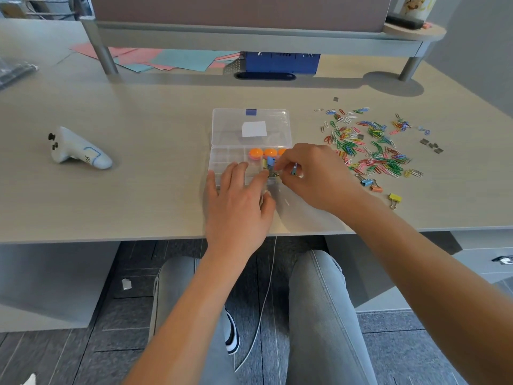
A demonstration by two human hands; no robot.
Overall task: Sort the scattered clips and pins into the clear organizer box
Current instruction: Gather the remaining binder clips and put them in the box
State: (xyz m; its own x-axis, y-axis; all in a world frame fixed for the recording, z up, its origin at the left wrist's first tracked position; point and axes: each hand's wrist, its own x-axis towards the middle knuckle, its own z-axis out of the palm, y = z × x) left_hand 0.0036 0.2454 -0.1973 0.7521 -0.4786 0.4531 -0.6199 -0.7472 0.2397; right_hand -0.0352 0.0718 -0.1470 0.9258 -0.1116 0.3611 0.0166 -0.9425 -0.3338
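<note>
So the desk (138,112) is the big flat stage here, and the clear organizer box (222,159) sits near its front edge with the lid (251,126) flipped open away from me. Everything below is relative to that box.

Right of the box is the big spread of colored paper clips (369,145), barely dented, so most of the job is ahead. Nearer me than that pile are a few loose binder clips (395,198).

My left hand (236,207) lies flat on the box's front-left compartments, fingers spread, holding nothing, just pinning it down. My right hand (313,176) is over the right-side compartments with fingertips pinched on something small; I can't honestly tell what, it's hidden by my fingers. Looks like binder clips already in that cell, orange round pieces (262,153) in the row behind.

What could go wrong: the box is light, so if I lift my left hand while poking around it could skid or tip and dump stuff. Dividers are low, so a sloppy drop lands in the wrong cell. And my right forearm could sweep those clips off the desk.
</note>
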